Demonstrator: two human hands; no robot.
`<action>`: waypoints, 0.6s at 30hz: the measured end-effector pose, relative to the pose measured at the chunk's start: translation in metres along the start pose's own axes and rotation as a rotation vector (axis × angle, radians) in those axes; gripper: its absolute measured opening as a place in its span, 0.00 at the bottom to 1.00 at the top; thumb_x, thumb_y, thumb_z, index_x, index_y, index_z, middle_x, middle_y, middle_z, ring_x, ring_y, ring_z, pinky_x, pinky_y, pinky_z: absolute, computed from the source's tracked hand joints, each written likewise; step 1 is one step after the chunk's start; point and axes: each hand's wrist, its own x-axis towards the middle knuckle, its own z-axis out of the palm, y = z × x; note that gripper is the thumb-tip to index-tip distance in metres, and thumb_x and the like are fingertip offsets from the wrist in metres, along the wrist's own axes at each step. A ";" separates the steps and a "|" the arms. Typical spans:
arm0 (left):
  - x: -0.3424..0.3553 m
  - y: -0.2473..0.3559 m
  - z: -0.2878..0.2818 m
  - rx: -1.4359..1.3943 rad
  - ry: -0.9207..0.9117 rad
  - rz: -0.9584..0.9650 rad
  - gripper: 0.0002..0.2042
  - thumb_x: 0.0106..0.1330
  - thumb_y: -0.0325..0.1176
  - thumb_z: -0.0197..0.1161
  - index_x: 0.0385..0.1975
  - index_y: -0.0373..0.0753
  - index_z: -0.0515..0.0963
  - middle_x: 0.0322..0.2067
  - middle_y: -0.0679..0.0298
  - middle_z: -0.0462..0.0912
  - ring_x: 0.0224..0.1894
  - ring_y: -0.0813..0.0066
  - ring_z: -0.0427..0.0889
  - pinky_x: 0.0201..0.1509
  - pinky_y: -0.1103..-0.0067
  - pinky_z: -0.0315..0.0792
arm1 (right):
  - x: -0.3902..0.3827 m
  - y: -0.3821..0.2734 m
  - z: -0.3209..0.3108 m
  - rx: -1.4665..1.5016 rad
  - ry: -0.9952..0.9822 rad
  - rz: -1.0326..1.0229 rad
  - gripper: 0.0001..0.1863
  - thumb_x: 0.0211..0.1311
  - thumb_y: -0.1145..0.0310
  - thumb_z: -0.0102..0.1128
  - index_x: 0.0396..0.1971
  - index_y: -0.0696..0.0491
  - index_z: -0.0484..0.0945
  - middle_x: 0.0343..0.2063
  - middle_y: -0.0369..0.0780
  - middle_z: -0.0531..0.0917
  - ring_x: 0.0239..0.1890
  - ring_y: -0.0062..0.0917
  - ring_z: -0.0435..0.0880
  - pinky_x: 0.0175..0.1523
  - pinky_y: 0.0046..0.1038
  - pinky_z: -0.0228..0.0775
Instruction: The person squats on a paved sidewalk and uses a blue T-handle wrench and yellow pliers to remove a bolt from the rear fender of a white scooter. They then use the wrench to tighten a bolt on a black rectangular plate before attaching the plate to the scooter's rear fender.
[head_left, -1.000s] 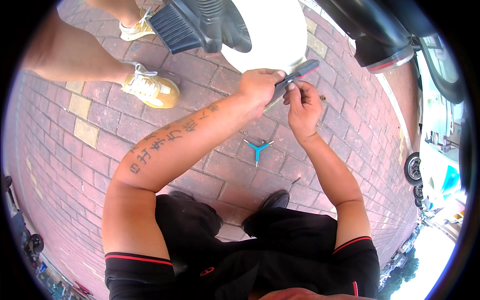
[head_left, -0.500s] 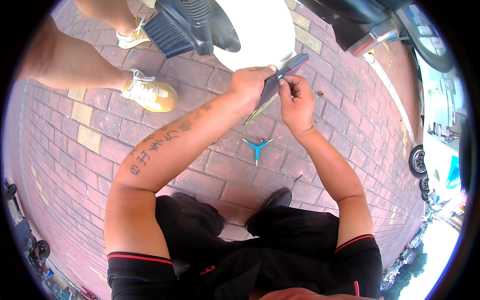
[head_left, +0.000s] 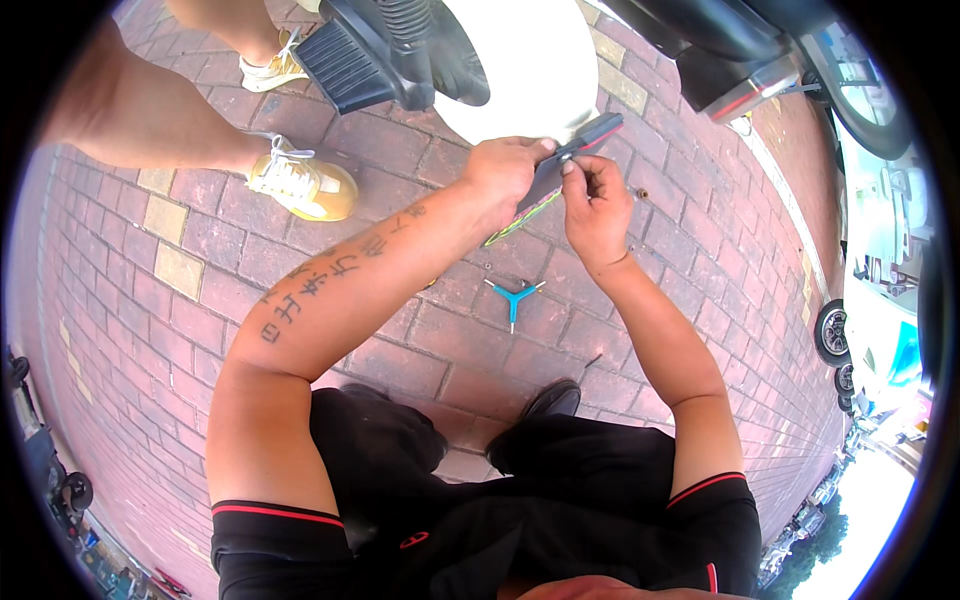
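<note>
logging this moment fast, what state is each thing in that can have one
Dark piece with red strip, held at a slant
Left hand, closed on that piece
Right hand, fingertips pinched beside it, contents unclear
Blue three-armed tool, lying on the paving, unheld
Nearer yellow shoe, worn, laces tied

Over at the upper left, a bystander's bare legs [head_left: 160, 120] are coming down into yellow-and-white sneakers [head_left: 308, 187] with white laces, both planted on the reddish brick paving [head_left: 230, 335]. A few yellowish bricks [head_left: 178, 267] are breaking up the pattern there! Across to the right, a white ground line [head_left: 788, 195] is curving past, a spoked wheel [head_left: 832, 333] is standing beyond it, and green trees [head_left: 818, 548] are filling the lower right corner.
</note>
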 end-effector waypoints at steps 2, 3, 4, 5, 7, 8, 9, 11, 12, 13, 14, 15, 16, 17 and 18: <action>0.003 -0.003 -0.002 -0.036 -0.005 0.007 0.10 0.65 0.32 0.61 0.35 0.29 0.80 0.29 0.60 0.82 0.27 0.75 0.79 0.31 0.78 0.73 | -0.001 0.004 0.002 0.076 0.002 0.036 0.05 0.60 0.76 0.61 0.33 0.59 0.75 0.23 0.35 0.79 0.22 0.13 0.75 0.28 0.19 0.69; 0.002 -0.002 -0.002 -0.067 -0.016 0.001 0.10 0.65 0.32 0.61 0.35 0.29 0.80 0.30 0.60 0.82 0.27 0.75 0.79 0.31 0.78 0.73 | -0.002 0.006 0.002 0.112 0.003 0.055 0.05 0.60 0.76 0.61 0.33 0.59 0.75 0.23 0.35 0.79 0.23 0.13 0.74 0.28 0.19 0.68; 0.001 -0.001 -0.001 -0.099 -0.026 -0.006 0.10 0.65 0.31 0.61 0.35 0.29 0.80 0.30 0.59 0.82 0.28 0.74 0.79 0.31 0.78 0.73 | -0.002 0.006 0.002 0.102 -0.010 0.055 0.05 0.61 0.76 0.60 0.34 0.59 0.74 0.24 0.34 0.79 0.24 0.12 0.74 0.29 0.18 0.68; 0.000 0.000 -0.001 -0.131 -0.037 -0.012 0.09 0.65 0.31 0.61 0.35 0.29 0.80 0.30 0.59 0.82 0.28 0.74 0.80 0.31 0.78 0.74 | -0.003 0.004 0.002 0.091 -0.024 0.055 0.04 0.63 0.76 0.58 0.35 0.59 0.74 0.25 0.34 0.78 0.25 0.12 0.73 0.30 0.17 0.67; -0.007 0.007 0.002 -0.153 -0.020 -0.056 0.09 0.65 0.30 0.61 0.36 0.29 0.80 0.31 0.58 0.82 0.28 0.74 0.80 0.32 0.77 0.74 | -0.003 0.006 0.000 0.076 -0.038 0.047 0.04 0.64 0.77 0.57 0.36 0.58 0.73 0.26 0.33 0.78 0.27 0.12 0.73 0.31 0.16 0.66; -0.009 0.009 0.003 -0.165 -0.012 -0.079 0.09 0.64 0.29 0.61 0.36 0.28 0.80 0.31 0.58 0.82 0.29 0.73 0.80 0.32 0.77 0.74 | -0.004 0.009 -0.001 0.071 -0.040 0.039 0.04 0.64 0.77 0.57 0.36 0.58 0.73 0.27 0.33 0.78 0.27 0.12 0.73 0.32 0.16 0.66; -0.007 0.008 0.001 -0.178 -0.034 -0.072 0.09 0.64 0.29 0.61 0.36 0.28 0.80 0.31 0.58 0.82 0.29 0.73 0.80 0.32 0.77 0.74 | -0.004 0.010 0.000 0.070 -0.045 0.028 0.04 0.64 0.77 0.57 0.36 0.58 0.73 0.27 0.33 0.78 0.27 0.12 0.73 0.32 0.16 0.66; 0.000 0.004 -0.004 -0.204 -0.076 -0.058 0.08 0.63 0.29 0.62 0.36 0.29 0.80 0.32 0.59 0.82 0.29 0.73 0.80 0.33 0.77 0.75 | -0.001 0.009 0.003 0.026 -0.005 -0.042 0.05 0.60 0.78 0.60 0.34 0.58 0.75 0.25 0.36 0.79 0.24 0.15 0.74 0.30 0.19 0.68; 0.000 0.004 -0.003 -0.198 -0.077 -0.045 0.08 0.63 0.29 0.62 0.35 0.29 0.80 0.31 0.59 0.82 0.29 0.73 0.80 0.33 0.77 0.74 | 0.000 0.009 0.003 0.001 0.016 -0.073 0.05 0.58 0.78 0.62 0.33 0.58 0.75 0.24 0.37 0.79 0.23 0.17 0.75 0.29 0.21 0.69; 0.000 0.004 -0.003 -0.191 -0.078 -0.033 0.08 0.63 0.29 0.62 0.35 0.29 0.80 0.31 0.59 0.82 0.29 0.73 0.80 0.33 0.77 0.74 | 0.001 0.008 0.003 -0.027 0.016 -0.103 0.05 0.57 0.78 0.62 0.33 0.58 0.75 0.25 0.38 0.79 0.23 0.18 0.76 0.29 0.21 0.70; -0.001 0.004 -0.003 -0.185 -0.078 -0.020 0.08 0.63 0.28 0.63 0.35 0.29 0.80 0.31 0.59 0.82 0.29 0.73 0.80 0.33 0.77 0.74 | 0.001 0.007 0.002 -0.055 0.016 -0.133 0.05 0.57 0.79 0.62 0.33 0.58 0.75 0.25 0.38 0.79 0.23 0.19 0.76 0.30 0.22 0.70; -0.003 0.007 -0.002 -0.166 -0.062 -0.042 0.08 0.62 0.29 0.63 0.34 0.29 0.80 0.31 0.59 0.83 0.29 0.74 0.80 0.33 0.77 0.74 | 0.001 0.005 0.001 -0.086 0.017 -0.163 0.06 0.56 0.79 0.62 0.33 0.58 0.75 0.25 0.39 0.79 0.23 0.20 0.76 0.30 0.22 0.70; -0.006 0.010 -0.001 -0.147 -0.046 -0.063 0.08 0.62 0.29 0.63 0.33 0.29 0.80 0.31 0.59 0.83 0.28 0.74 0.80 0.32 0.77 0.74 | 0.002 0.003 0.000 -0.109 0.015 -0.184 0.06 0.56 0.79 0.62 0.33 0.58 0.75 0.26 0.39 0.79 0.23 0.21 0.77 0.30 0.22 0.70; -0.007 0.012 -0.001 -0.127 -0.030 -0.085 0.08 0.62 0.29 0.63 0.33 0.30 0.81 0.31 0.59 0.83 0.28 0.74 0.80 0.32 0.77 0.73 | 0.002 0.001 -0.001 -0.131 0.013 -0.206 0.06 0.56 0.79 0.62 0.33 0.58 0.75 0.26 0.39 0.79 0.23 0.21 0.77 0.30 0.23 0.70; -0.007 0.012 -0.001 -0.104 -0.027 -0.089 0.08 0.62 0.29 0.64 0.32 0.30 0.81 0.30 0.59 0.83 0.28 0.74 0.80 0.32 0.77 0.73 | 0.002 0.001 -0.002 -0.153 0.011 -0.228 0.06 0.56 0.80 0.62 0.33 0.58 0.75 0.27 0.39 0.79 0.23 0.22 0.77 0.30 0.23 0.70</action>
